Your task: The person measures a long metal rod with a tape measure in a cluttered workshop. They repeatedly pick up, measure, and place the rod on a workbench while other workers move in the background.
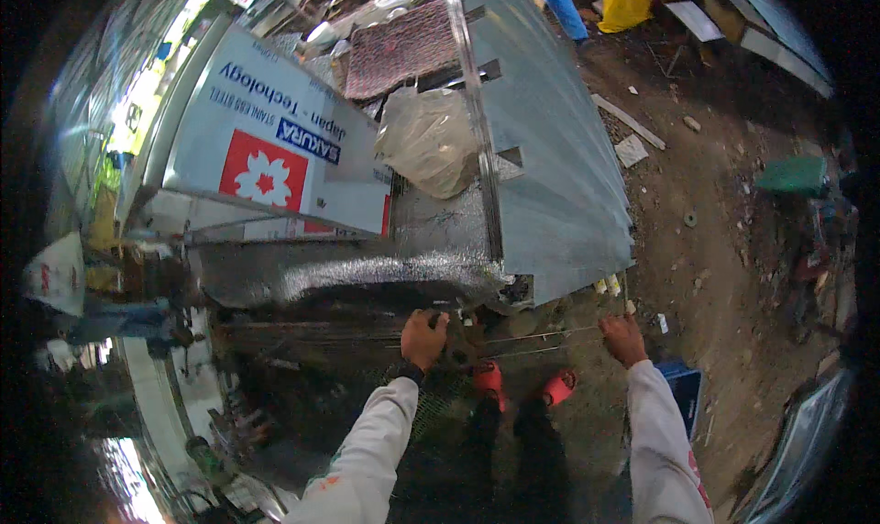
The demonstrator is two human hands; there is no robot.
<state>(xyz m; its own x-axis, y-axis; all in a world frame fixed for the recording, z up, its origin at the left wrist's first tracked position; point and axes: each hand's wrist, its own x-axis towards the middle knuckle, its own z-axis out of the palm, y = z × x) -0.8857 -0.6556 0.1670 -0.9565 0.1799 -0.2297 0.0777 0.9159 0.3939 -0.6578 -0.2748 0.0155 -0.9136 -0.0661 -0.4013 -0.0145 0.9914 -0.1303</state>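
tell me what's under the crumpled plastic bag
A silvery surface shows at the lower edge of the crumpled plastic bag and seems to run beneath it. What lies under its middle is covered, so I cannot tell.

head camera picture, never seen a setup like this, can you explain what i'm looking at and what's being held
There's no machine here: a person works bare-handed. A wide fisheye camera on their head looks down, bending straight edges. The left hand is curled near a silvery surface; I can't tell what it holds. The right hand seems to hold a thin pale strip. On the surface are a cloudy plastic bag and a big printed panel; a speckled mat lies beyond. Grey sheets stretch along the right.
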